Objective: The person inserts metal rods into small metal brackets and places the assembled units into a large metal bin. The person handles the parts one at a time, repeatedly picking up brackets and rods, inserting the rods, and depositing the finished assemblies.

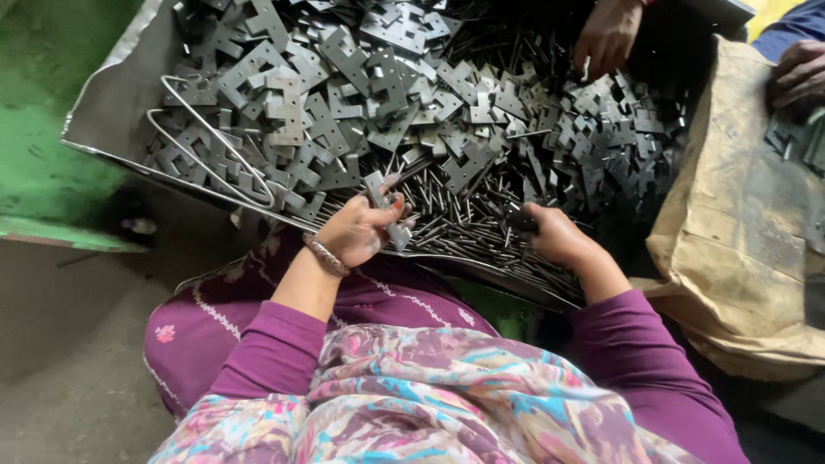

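My left hand (361, 228) is closed around a flat grey stamped metal plate (384, 206), held up over the near edge of a metal tray (103, 112). My right hand (550, 234) reaches into a bed of thin dark metal pins (464, 228) at the tray's near side, fingers curled on something small and dark; what it grips is too dark to tell. A large heap of similar notched grey plates (387, 94) fills the tray beyond both hands. A bracelet sits on my left wrist.
A bent wire loop (206, 142) lies on the plates at the left. Another person's hand (606, 34) reaches into the heap at the top; a second hand (799, 73) rests top right. A worn tan sack (739, 223) lies at the right. A green surface (43, 129) is left.
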